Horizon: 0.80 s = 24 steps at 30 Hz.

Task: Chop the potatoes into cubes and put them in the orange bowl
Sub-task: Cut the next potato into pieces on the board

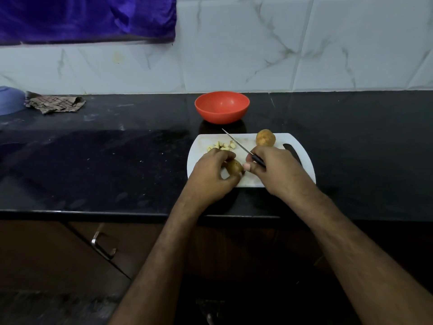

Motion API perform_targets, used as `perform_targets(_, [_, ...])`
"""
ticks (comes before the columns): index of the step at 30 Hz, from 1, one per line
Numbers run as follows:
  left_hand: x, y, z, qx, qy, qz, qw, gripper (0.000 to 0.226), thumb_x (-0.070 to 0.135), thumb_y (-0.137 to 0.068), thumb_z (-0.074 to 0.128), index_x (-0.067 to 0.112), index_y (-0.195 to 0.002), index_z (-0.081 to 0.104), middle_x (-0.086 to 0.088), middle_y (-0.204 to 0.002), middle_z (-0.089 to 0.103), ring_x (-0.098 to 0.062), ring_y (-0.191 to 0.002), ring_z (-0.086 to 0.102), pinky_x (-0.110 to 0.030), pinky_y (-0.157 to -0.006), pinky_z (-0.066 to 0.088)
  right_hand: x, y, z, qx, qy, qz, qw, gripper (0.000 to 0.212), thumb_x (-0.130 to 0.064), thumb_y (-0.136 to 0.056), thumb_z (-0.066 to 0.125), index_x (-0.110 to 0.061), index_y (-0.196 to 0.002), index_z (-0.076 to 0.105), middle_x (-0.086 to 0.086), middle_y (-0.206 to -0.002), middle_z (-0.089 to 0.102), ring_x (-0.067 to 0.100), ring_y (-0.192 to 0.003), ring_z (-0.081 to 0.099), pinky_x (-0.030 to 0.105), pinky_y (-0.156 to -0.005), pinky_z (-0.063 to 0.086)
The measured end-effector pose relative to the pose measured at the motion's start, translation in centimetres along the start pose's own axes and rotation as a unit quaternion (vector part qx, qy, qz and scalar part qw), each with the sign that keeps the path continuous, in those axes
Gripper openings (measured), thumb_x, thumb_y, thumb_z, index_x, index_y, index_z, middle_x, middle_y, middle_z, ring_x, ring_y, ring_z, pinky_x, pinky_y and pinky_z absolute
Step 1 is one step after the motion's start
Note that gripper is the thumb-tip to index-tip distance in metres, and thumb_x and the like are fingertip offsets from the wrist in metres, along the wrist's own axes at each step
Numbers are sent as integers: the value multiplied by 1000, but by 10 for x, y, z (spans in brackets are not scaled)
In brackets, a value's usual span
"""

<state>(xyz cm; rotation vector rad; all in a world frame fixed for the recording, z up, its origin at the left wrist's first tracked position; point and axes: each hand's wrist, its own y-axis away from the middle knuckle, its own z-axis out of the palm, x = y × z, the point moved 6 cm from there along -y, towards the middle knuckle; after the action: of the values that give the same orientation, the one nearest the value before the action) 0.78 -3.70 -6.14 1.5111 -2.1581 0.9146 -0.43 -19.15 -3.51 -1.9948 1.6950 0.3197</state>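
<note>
A white cutting board [302,160] lies on the black counter. My left hand [210,177] grips a brown potato piece [235,167] near the board's front. My right hand [271,170] holds a black-handled knife [236,143], its blade pointing up and to the left, away from the potato piece. Its thumb touches the piece's right end. Several pale potato cubes [222,146] sit at the board's far left. A whole potato [265,137] rests at the board's far edge. The orange bowl [222,106] stands empty behind the board.
A crumpled checked cloth [55,104] and a blue object [10,99] lie at the far left by the tiled wall. A purple cloth [89,17] hangs above. A cupboard handle [103,245] shows below the counter's front edge [93,213].
</note>
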Motion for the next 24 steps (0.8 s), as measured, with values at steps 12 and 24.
perform_targets(12, [-3, -3, 0, 33, 15, -39, 999, 49, 37, -80, 83, 19, -122, 64, 9, -111, 63, -5, -98, 58, -19, -84, 45, 2, 28, -10, -168, 67, 55, 982, 29, -39, -106, 42, -20, -88, 55, 0, -80, 60, 19, -79, 60, 31, -63, 41])
perform_targets(24, [-1, -3, 1, 35, -10, -32, 999, 27, 32, -84, 79, 20, -105, 66, 6, -105, 61, -10, -96, 57, -29, -89, 49, -19, 25, -1, -183, 151, 59, 970, 23, -35, -108, 33, -22, -99, 49, 4, -82, 54, 16, -64, 51, 30, -53, 37])
